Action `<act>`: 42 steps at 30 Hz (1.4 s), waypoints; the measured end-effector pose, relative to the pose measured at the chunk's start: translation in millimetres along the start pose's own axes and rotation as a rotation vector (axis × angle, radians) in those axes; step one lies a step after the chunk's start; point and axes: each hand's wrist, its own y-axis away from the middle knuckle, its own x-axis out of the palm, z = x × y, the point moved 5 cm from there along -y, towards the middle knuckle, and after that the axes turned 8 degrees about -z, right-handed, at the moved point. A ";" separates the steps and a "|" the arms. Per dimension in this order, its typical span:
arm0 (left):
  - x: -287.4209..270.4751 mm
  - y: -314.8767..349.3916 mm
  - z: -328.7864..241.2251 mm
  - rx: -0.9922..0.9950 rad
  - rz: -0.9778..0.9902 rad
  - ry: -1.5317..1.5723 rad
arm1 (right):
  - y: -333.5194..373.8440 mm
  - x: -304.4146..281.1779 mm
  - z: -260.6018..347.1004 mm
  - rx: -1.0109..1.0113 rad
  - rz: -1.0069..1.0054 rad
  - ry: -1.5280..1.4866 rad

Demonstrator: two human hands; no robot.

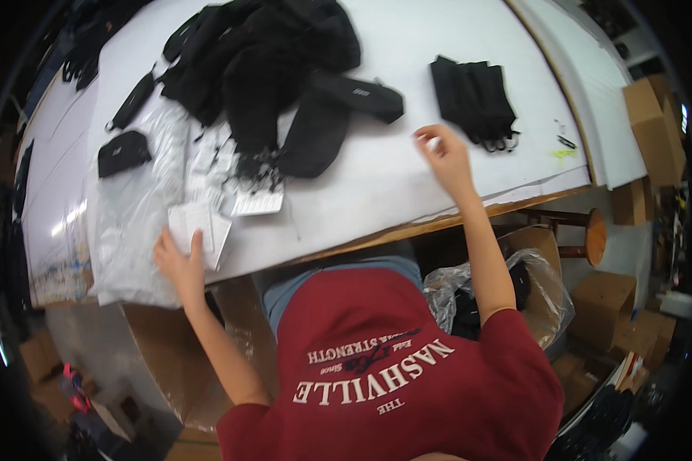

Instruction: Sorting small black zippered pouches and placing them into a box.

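My left hand [182, 263] is closed on white cards [200, 226] at the table's near left edge, its thumb lying over them. Beside them is a heap of white tags [255, 203] with tangled black strings. My right hand [444, 157] is raised over the table with the fingers curled in a pinch; whether anything small is between them I cannot make out. It is nearest to a neat stack of black fabric pouches [473, 100] with small loops along the near edge. Left of it, a black pouch [355, 94] with a small pale label rests against a large pile of black pouches [273, 54].
Clear plastic bags [142, 211] cover the left of the white table [384, 180], with a small black pouch [123, 153] on them. Below the table's wooden edge stand a plastic-lined carton [546, 288] holding black items, a wooden stool [594, 233] and several cardboard boxes [603, 296].
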 end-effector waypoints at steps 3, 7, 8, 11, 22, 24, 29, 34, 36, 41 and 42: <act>-2.5 -9.1 -10.9 0.005 0.037 -0.037 | 50.8 71.5 66.9 -0.255 0.398 -0.024; -13.6 -13.7 -26.7 -0.023 -0.028 -0.023 | 82.1 125.3 111.0 -0.517 0.731 -0.023; -18.5 -14.0 -29.0 -0.019 -0.064 0.026 | 86.9 134.8 112.2 -0.520 0.742 -0.040; -26.5 -20.9 -27.0 -0.104 -0.050 0.080 | 91.7 155.3 113.9 -0.716 0.747 0.031; -49.0 -7.8 -65.6 -0.582 0.133 1.318 | 39.9 124.5 186.5 -0.072 0.785 -0.611; -52.1 -1.8 -88.1 -0.606 0.117 1.387 | 37.6 119.1 195.0 -0.079 0.728 -0.700; -48.1 12.4 -142.9 -0.246 0.596 1.849 | 47.9 103.4 191.7 0.032 0.689 -0.758; -30.1 21.2 -156.8 -0.726 0.418 1.980 | 60.9 86.9 170.1 0.153 0.569 -0.714; -20.3 31.4 -156.4 -1.008 0.491 2.276 | 58.8 79.9 163.1 0.229 0.487 -0.811; -14.4 33.2 -150.6 -1.024 0.330 2.040 | 27.9 43.1 171.7 0.114 0.228 -0.886; -15.3 33.8 -151.0 -1.020 0.337 2.042 | 24.3 43.0 171.6 0.112 0.222 -0.884</act>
